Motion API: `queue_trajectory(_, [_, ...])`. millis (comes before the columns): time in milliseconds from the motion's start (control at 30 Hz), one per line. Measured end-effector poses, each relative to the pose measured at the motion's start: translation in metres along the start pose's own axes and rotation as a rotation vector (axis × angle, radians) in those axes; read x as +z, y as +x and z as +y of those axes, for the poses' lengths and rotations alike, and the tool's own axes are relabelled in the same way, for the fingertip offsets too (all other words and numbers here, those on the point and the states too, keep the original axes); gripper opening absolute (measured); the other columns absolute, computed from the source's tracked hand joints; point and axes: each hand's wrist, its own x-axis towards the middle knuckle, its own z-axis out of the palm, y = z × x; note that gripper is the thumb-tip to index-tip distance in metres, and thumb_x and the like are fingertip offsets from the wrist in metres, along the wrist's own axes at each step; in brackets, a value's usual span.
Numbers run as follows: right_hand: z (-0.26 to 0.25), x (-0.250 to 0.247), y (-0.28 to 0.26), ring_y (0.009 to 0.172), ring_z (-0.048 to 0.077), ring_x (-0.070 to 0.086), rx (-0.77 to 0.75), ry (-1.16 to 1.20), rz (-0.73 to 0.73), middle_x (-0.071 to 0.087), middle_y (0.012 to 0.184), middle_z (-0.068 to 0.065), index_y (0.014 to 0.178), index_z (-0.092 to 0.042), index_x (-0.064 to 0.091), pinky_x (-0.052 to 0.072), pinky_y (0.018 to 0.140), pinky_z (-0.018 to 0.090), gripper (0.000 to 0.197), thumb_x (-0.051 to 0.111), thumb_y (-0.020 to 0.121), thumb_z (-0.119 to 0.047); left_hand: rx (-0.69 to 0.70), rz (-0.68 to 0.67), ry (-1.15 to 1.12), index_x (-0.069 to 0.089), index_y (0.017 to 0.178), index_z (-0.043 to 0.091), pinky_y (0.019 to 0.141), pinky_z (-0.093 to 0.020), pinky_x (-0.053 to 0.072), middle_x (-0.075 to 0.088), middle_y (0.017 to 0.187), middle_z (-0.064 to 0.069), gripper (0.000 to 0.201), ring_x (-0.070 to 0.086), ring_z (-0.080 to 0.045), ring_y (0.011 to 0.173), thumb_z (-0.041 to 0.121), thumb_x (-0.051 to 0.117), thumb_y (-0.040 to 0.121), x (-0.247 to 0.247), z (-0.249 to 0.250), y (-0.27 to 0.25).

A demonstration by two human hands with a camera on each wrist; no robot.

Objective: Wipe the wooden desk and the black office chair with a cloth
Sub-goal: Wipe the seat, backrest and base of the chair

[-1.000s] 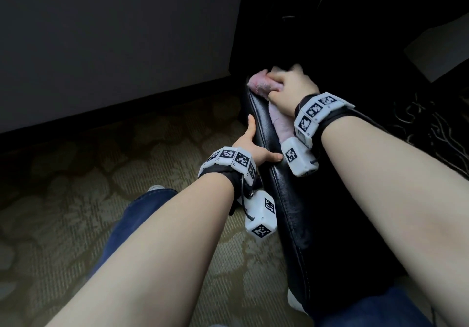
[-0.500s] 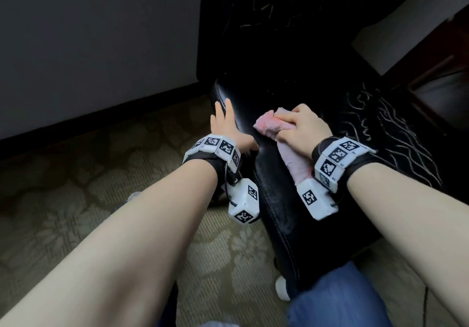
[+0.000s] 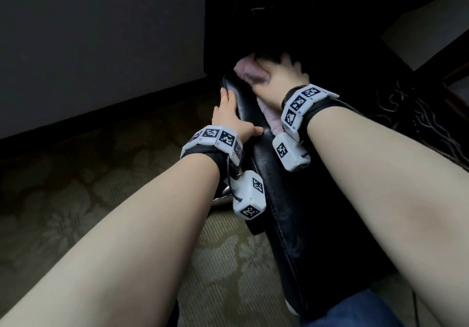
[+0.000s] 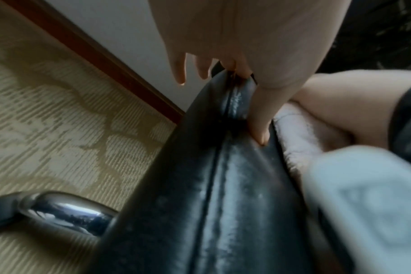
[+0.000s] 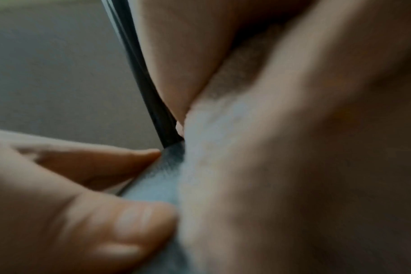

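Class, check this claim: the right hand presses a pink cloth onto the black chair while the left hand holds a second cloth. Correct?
Not quite. The left hand holds no cloth; it rests bare on the black chair, as the head view shows. The right hand does press the pink cloth.

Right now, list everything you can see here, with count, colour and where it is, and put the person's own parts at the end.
black leather office chair: one, black, centre, running away from the camera.
pale pink fluffy cloth: one, pink, on the chair's far end under the right hand.
chrome chair base arm: one, silver, low beside the chair over the carpet.
patterned carpet: one, olive-beige, floor at left.
wall: one, grey, at upper left, dark skirting below.
marker wristbands: two, white with black codes, one per wrist.
blue jeans: one knee, blue, bottom edge.
left hand: one, fingers straight along the chair's left edge.
right hand: one, gripping the cloth, blurred.
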Motion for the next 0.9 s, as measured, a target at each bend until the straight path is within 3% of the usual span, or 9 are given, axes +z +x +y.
queue_trajectory(100, [0.013, 0.001, 0.001, 0.124, 0.037, 0.035, 0.068, -0.042, 0.054, 0.032, 0.14, 0.012, 0.135, -0.032, 0.043, 0.036, 0.095, 0.045, 0.048, 0.052, 0.088, -0.038, -0.033, -0.018, -0.023, 0.0, 0.152, 0.02, 0.119, -0.037, 0.012, -0.01, 0.159, 0.008, 0.112, 0.001, -0.025, 0.147, 0.028, 0.079, 0.074, 0.0, 0.002, 0.003])
queue_trajectory(300, [0.028, -0.003, 0.008, 0.122, 0.038, 0.037, 0.294, -0.028, 0.025, 0.032, 0.138, 0.014, 0.131, -0.024, 0.048, 0.037, 0.095, 0.046, 0.04, 0.049, 0.091, -0.029, -0.053, -0.042, -0.053, -0.004, 0.152, 0.022, 0.119, -0.041, 0.011, -0.014, 0.158, 0.008, 0.107, -0.001, -0.027, 0.147, 0.024, 0.075, 0.079, 0.004, 0.004, 0.001])
queue_trajectory(467, [0.028, -0.01, 0.001, 0.114, 0.042, 0.044, 0.168, 0.004, -0.031, 0.036, 0.132, 0.017, 0.126, -0.025, 0.051, 0.04, 0.087, 0.04, 0.039, 0.049, 0.087, -0.027, -0.063, -0.039, -0.084, -0.003, 0.152, 0.024, 0.119, -0.041, 0.013, -0.014, 0.158, 0.01, 0.107, 0.0, -0.026, 0.147, 0.021, 0.075, 0.079, 0.005, 0.002, 0.001])
queue_trajectory(600, [0.036, -0.011, -0.036, 0.11, 0.043, 0.047, 0.091, 0.015, -0.054, 0.037, 0.129, 0.016, 0.129, -0.03, 0.048, 0.041, 0.088, 0.04, 0.043, 0.049, 0.087, -0.027, -0.057, -0.032, -0.094, -0.002, 0.152, 0.024, 0.119, -0.04, 0.014, -0.013, 0.158, 0.01, 0.106, 0.001, -0.026, 0.147, 0.02, 0.075, 0.078, 0.007, 0.001, 0.0])
queue_trajectory(900, [0.052, -0.003, -0.12, 0.102, 0.04, 0.049, 0.147, -0.067, -0.013, 0.041, 0.118, 0.014, 0.132, -0.02, 0.043, 0.037, 0.073, 0.037, 0.046, 0.046, 0.086, -0.019, -0.072, 0.021, -0.168, -0.002, 0.152, 0.023, 0.118, -0.04, 0.018, -0.013, 0.158, 0.007, 0.106, 0.007, -0.03, 0.146, 0.017, 0.074, 0.078, 0.015, 0.001, -0.011])
